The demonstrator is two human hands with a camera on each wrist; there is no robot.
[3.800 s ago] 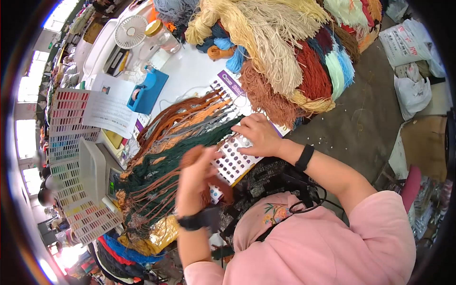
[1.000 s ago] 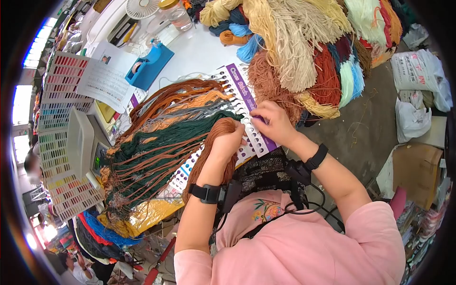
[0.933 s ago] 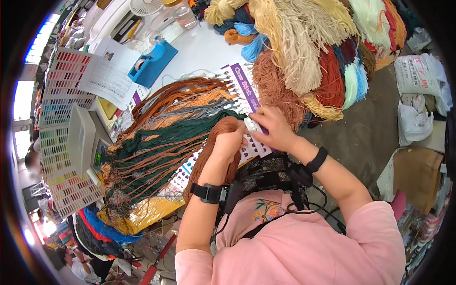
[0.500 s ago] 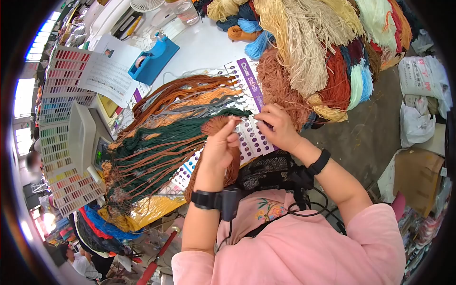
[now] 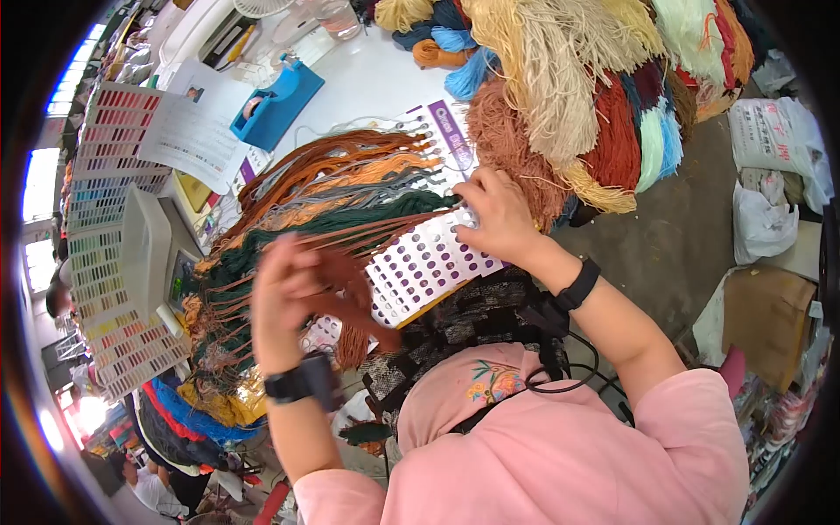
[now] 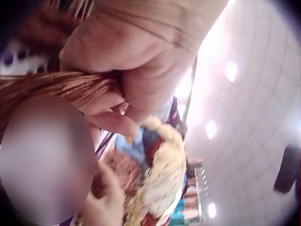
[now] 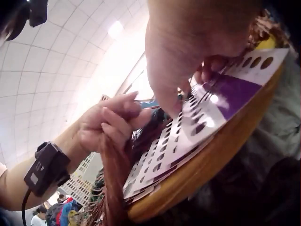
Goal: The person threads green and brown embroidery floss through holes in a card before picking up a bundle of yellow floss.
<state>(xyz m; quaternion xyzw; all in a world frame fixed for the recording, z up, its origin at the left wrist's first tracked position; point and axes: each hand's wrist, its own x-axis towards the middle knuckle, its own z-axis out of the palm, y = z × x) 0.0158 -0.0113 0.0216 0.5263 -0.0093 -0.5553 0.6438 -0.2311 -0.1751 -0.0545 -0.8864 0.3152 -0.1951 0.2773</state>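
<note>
My left hand [image 5: 284, 293] holds a thick hank of brown thread [image 5: 347, 284] over the left part of the layout; it looks blurred in the head view. Its curled fingers [image 7: 115, 125] grip the hank in the right wrist view, where the loose end hangs down. White punched cards [image 5: 416, 276] with rows of holes lie fanned in front of me. My right hand [image 5: 500, 212] is at their upper edge, thumb and curled fingers holding a card beside the holes. Brown strands run left from there across dark green thread [image 5: 350, 216] tied to the cards.
Rust, orange and grey threads [image 5: 324, 157] hang from a purple-headed card [image 5: 451, 136]. Large yarn bundles [image 5: 569, 87] are heaped at the back right. A blue tape dispenser [image 5: 278, 105], printed sheets [image 5: 192, 131], a scale [image 5: 149, 254] and a colour chart [image 5: 96, 262] stand left.
My left hand has swung left and away from the cards with the brown hank, uncovering more of the punched rows. The right hand has stayed at the card edge, shifting slightly.
</note>
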